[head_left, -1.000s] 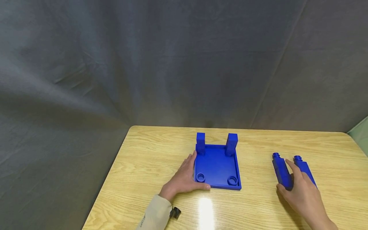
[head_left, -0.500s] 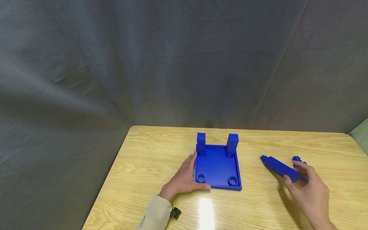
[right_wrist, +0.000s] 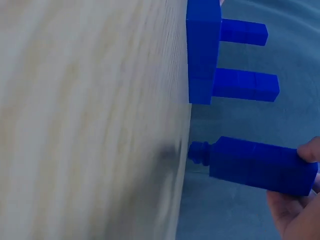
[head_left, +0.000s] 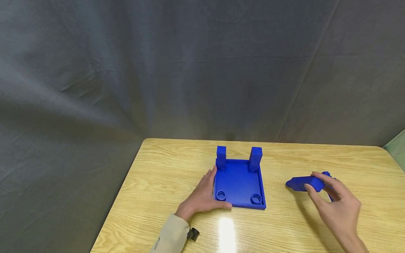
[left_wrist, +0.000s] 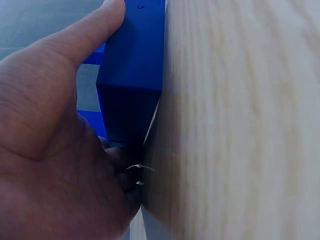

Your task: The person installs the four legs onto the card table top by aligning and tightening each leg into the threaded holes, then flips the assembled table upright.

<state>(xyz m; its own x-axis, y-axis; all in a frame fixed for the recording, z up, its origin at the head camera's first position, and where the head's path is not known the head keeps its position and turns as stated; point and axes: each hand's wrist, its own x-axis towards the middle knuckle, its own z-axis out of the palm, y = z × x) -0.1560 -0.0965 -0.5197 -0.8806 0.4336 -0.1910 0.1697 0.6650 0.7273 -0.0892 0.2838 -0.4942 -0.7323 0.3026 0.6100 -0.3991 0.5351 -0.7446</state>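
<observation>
A square blue tray-like base (head_left: 238,184) lies on the table, with two upright blue posts (head_left: 255,159) at its back corners and round sockets at its front corners. My left hand (head_left: 204,196) rests against its left front corner, thumb straight along the front edge and fingers along the left side. In the left wrist view the thumb touches the base's front face (left_wrist: 132,55). My right hand (head_left: 340,207) pinches one end of a blue square leg (right_wrist: 260,165) with a threaded tip, tilted with the tip pointing left toward the table.
Another blue leg (head_left: 326,173) lies on the table behind my right hand, mostly hidden by it. The wooden table (head_left: 177,158) has a dark grey curtain (head_left: 202,70) hanging behind and to the left.
My right hand has picked one blue leg off the table and turned it so its threaded tip points left. The left hand and the base have stayed in place.
</observation>
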